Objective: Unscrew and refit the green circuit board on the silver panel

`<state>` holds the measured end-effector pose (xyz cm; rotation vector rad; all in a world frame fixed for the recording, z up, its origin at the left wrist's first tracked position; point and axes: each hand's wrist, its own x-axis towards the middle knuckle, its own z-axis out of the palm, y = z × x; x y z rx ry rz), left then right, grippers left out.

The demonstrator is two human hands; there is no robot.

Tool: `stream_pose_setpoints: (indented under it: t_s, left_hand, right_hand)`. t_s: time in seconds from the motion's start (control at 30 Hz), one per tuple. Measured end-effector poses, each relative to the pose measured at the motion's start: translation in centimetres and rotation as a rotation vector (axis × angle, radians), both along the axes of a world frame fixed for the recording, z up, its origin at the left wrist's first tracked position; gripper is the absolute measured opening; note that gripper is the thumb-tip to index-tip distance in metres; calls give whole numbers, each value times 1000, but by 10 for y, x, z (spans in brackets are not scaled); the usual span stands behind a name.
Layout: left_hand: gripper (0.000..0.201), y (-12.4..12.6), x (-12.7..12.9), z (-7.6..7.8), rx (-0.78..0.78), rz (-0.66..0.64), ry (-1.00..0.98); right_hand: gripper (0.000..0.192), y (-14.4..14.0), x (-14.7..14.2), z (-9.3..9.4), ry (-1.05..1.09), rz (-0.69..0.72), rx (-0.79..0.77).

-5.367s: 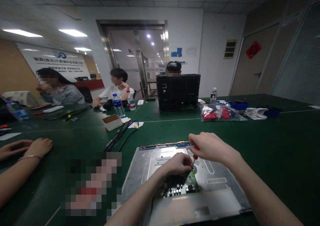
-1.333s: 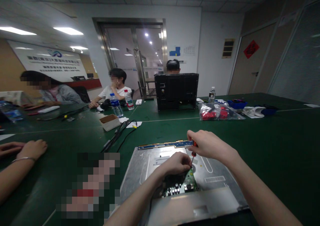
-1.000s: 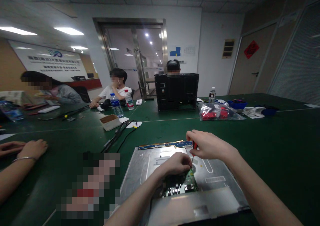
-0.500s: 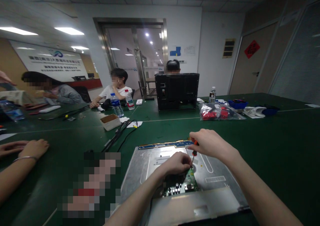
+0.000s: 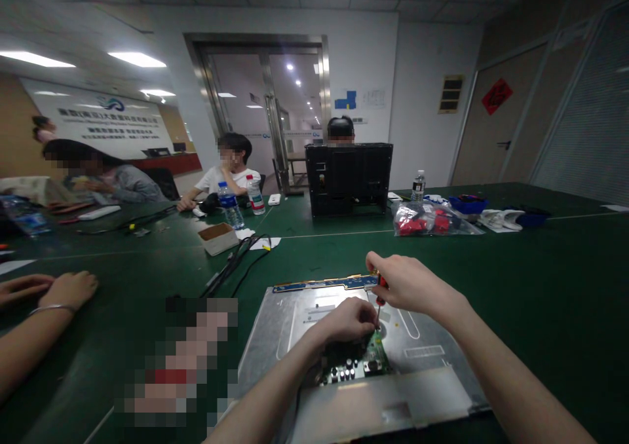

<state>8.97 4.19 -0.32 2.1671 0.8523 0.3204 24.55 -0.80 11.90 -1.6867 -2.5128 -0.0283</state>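
Observation:
A metal display panel (image 5: 427, 359) lies in front of me on the table, a green circuit board (image 5: 377, 351) on its middle and a blue circuit strip (image 5: 324, 283) along its far edge. My right hand (image 5: 405, 280) grips the red-and-black handle of a screwdriver (image 5: 380, 295), which stands nearly upright. Its tip meets the far corner of the green board. Fingers curled, my left hand (image 5: 351, 319) rests over the board beside the screwdriver tip; whatever is between its fingertips is hidden. Part of the board is covered by that hand.
Black cables (image 5: 236, 260) and a small open box (image 5: 217, 238) lie left of the panel. Beyond are water bottles (image 5: 230, 206), a black monitor frame (image 5: 348, 179) and a plastic bag with red items (image 5: 432, 221). A co-worker's hands (image 5: 69, 290) rest at the left; other people sit farther back.
My right hand's fingers have shifted slightly left around the screwdriver handle. My left hand and the panel stay in place. Far left, a person in the background has moved.

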Motion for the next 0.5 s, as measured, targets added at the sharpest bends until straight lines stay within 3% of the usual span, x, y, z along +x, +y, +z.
stream_pose_setpoints:
  t_s: [0.13, 0.33, 0.5]
  left_hand:
    - [17, 1, 0, -1, 1, -5, -8]
    - [19, 3, -1, -5, -15, -12, 1]
    - [20, 3, -1, -4, -10, -8, 2]
  right_hand:
    - [20, 0, 2, 3, -65, -55, -9]
    - [25, -3, 4, 4, 74, 110, -60]
    - [24, -7, -2, 4, 27, 49, -73]
